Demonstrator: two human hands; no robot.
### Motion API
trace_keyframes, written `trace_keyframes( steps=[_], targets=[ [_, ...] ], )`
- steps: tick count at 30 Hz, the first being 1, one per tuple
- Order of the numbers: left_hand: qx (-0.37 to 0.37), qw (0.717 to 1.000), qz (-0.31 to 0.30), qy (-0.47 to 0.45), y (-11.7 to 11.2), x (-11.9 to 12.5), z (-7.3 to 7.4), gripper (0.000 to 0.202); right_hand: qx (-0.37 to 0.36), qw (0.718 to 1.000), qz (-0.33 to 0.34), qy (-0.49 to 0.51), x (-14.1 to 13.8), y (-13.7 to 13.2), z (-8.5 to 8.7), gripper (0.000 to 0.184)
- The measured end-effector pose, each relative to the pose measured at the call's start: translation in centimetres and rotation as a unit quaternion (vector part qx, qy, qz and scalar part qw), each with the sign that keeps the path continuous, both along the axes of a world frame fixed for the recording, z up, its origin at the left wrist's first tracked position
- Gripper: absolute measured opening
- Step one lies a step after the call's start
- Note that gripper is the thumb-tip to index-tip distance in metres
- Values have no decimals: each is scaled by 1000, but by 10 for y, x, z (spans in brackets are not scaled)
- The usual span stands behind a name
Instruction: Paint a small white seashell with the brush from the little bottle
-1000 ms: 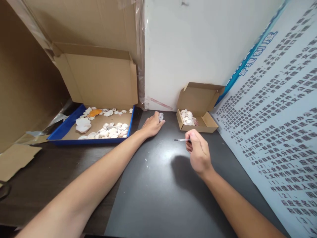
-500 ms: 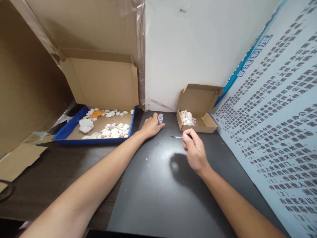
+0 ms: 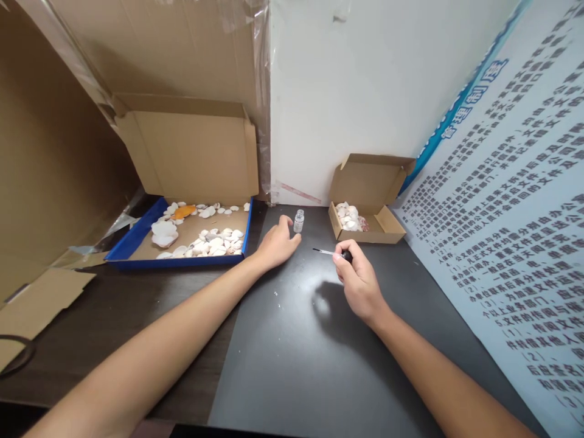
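Note:
My left hand rests on the dark table, fingers loosely spread, just left of a small clear glass bottle that stands upright and free of my fingers. My right hand is closed on a thin brush with a black cap, its tip pointing left toward the bottle. A small cardboard box holding several shells stands beyond my right hand.
A blue tray with many white shells and an orange one sits at the left, its cardboard lid raised behind. A white wall panel and a printed poster bound the back and right. Loose cardboard lies at far left.
My left hand has let go of the small bottle and drawn back a little; the bottle now stands alone. My right hand with the brush has shifted slightly left and lower.

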State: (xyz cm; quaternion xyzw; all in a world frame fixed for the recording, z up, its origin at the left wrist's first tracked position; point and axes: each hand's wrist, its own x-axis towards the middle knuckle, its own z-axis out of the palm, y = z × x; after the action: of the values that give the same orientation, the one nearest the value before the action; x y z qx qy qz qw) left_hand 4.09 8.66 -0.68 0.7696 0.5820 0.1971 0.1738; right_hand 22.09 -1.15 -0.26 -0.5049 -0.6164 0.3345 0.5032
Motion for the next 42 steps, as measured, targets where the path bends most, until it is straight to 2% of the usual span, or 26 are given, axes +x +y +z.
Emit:
trace_keyframes(
  steps=[3, 7, 22, 28, 42],
  targets=[
    [11, 999, 31, 11, 20, 10, -2, 39, -10, 1000, -3, -5, 2, 1, 0, 13],
    [20, 999, 21, 34, 31, 15, -3, 25, -17, 1000, -2, -2, 3, 2, -1, 14],
    [43, 996, 8, 72, 28, 13, -6, 48, -28, 1000, -4, -3, 6, 4, -6, 16],
    [31, 996, -39, 72, 27, 5, -6, 23, -34, 999, -1, -12, 5, 4, -7, 15],
    [39, 999, -11, 26, 31, 15, -9, 24, -44, 996, 14, -76, 0, -1, 2, 19]
  ],
)
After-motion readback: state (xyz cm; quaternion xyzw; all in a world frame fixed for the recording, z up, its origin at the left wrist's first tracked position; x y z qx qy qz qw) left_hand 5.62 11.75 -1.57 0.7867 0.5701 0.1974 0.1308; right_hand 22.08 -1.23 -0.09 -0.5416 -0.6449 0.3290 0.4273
